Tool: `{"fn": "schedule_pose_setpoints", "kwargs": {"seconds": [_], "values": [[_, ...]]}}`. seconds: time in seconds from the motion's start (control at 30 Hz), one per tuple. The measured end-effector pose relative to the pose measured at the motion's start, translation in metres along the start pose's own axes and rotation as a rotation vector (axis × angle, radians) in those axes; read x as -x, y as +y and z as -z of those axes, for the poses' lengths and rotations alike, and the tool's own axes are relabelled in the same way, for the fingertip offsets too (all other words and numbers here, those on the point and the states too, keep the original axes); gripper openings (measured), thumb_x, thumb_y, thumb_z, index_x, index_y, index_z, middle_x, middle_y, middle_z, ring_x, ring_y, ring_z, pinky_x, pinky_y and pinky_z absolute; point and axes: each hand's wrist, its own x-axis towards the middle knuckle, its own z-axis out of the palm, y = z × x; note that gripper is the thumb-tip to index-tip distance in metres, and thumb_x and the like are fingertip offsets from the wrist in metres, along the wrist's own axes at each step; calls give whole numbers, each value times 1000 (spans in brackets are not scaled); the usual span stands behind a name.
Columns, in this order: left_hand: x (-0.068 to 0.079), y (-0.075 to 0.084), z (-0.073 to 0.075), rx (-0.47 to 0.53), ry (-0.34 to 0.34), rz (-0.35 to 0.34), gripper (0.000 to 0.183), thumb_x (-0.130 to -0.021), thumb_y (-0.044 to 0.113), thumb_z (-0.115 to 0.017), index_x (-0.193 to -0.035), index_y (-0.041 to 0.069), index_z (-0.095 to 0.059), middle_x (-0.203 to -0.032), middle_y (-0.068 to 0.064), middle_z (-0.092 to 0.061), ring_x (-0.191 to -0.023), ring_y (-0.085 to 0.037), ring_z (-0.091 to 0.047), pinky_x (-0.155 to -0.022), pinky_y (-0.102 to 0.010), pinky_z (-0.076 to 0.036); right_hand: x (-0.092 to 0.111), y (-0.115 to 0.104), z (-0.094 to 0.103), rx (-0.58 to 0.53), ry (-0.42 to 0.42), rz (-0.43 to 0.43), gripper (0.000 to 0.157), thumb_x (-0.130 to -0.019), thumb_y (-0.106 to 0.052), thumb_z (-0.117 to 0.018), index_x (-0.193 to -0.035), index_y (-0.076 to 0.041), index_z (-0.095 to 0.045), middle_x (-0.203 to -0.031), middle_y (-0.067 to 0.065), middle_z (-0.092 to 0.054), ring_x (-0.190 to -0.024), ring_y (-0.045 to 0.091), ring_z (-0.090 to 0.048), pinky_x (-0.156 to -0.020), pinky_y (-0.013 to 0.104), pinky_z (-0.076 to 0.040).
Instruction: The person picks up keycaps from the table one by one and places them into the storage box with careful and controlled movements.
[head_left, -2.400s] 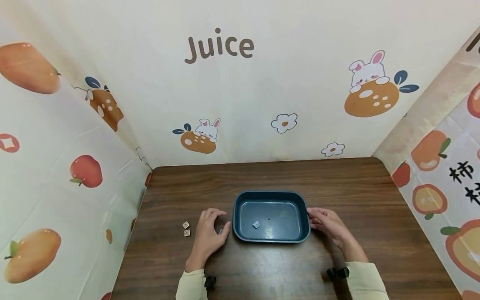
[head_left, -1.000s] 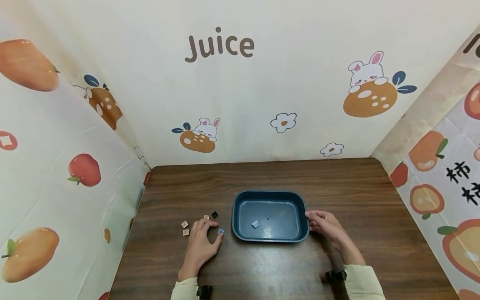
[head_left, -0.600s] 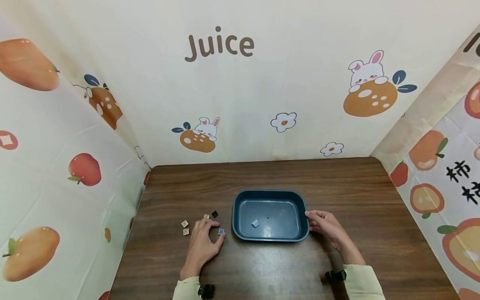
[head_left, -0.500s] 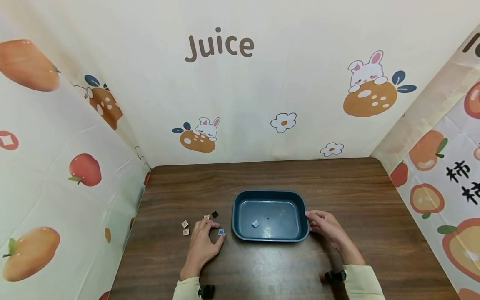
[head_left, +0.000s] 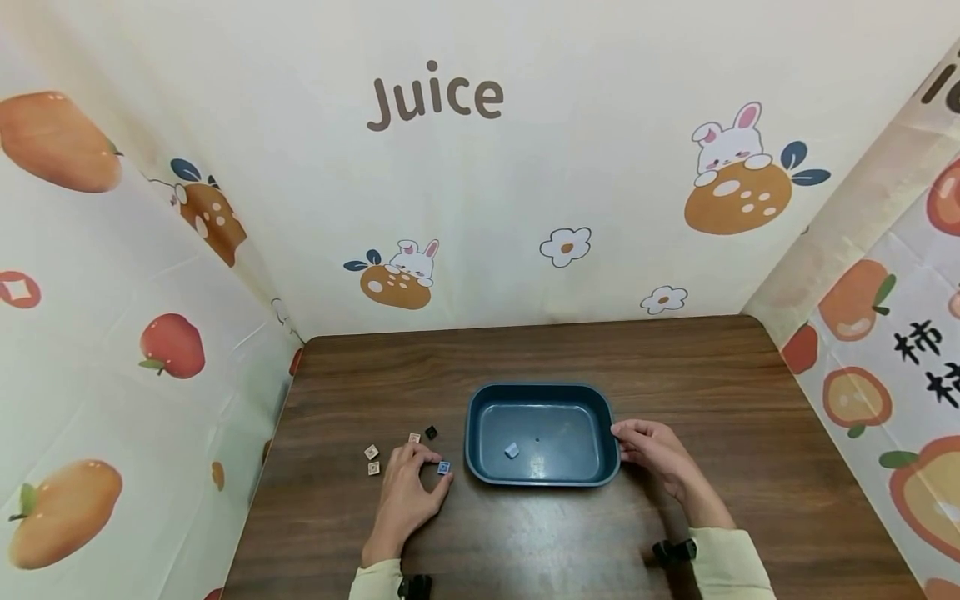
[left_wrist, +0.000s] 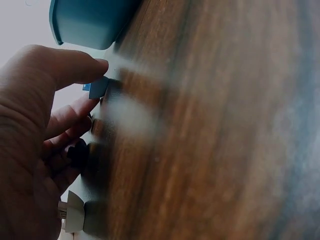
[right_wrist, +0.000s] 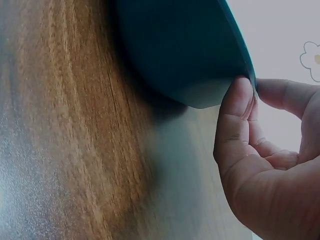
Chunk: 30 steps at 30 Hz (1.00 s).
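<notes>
My left hand (head_left: 406, 493) is at the left of a dark blue tray (head_left: 540, 480). Its thumb and index finger pinch a small blue keycap (head_left: 444, 468); the left wrist view shows this keycap (left_wrist: 98, 88) between the thumb tip and a finger. Just beyond the fingers lie a black keycap (head_left: 431, 432) and a pale keycap (head_left: 415, 437). Two more pale keycaps, one (head_left: 371, 452) above the other (head_left: 373, 468), sit left of the hand. Inside the tray is one light blue keycap (head_left: 512, 450). My right hand (head_left: 660, 454) pinches the tray's right rim (right_wrist: 244, 55).
The wooden table (head_left: 555, 542) carries the tray near its middle. A printed cloth (head_left: 487, 183) hangs along the back edge, and more cloth hangs at both sides. Each wrist wears a dark strap mount (head_left: 673, 552).
My left hand has drawn back slightly left from the tray's side, uncovering the blue, black and pale keycaps. Over the last half second both hands stay nearly still; the right keeps the rim.
</notes>
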Motion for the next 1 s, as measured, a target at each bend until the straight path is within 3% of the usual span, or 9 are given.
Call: {"fn": "schedule_pose_setpoints", "kwargs": {"seconds": [0.23, 0.53, 1.0], "values": [[-2, 1, 2, 23, -30, 44, 24, -84, 30, -90, -102, 20, -77, -108, 6, -65, -111, -21, -58, -102, -47, -49, -2, -2, 1, 9, 19, -8, 35, -104, -24, -67, -120, 7, -70, -88, -7, -68, -81, 5, -66, -77, 23, -62], [-1, -2, 1, 3, 31, 2, 23, -81, 26, -92, -98, 21, -77, -105, 7, -65, -105, -18, -57, -94, -45, -50, -1, 1, 4, 49, 5, -10, 43, -105, -29, -66, -125, 9, -67, -92, -3, -70, -84, 8, -66, -80, 23, -62], [-2, -3, 5, 27, -9, 44, 24, -82, 29, -92, -99, 21, -77, -110, 7, -66, -108, -17, -59, -96, -44, -52, 0, 0, 4, 47, 6, -23, 40, -105, -29, -67, -123, 7, -70, -89, -4, -70, -82, 8, -67, -80, 25, -62]]}}
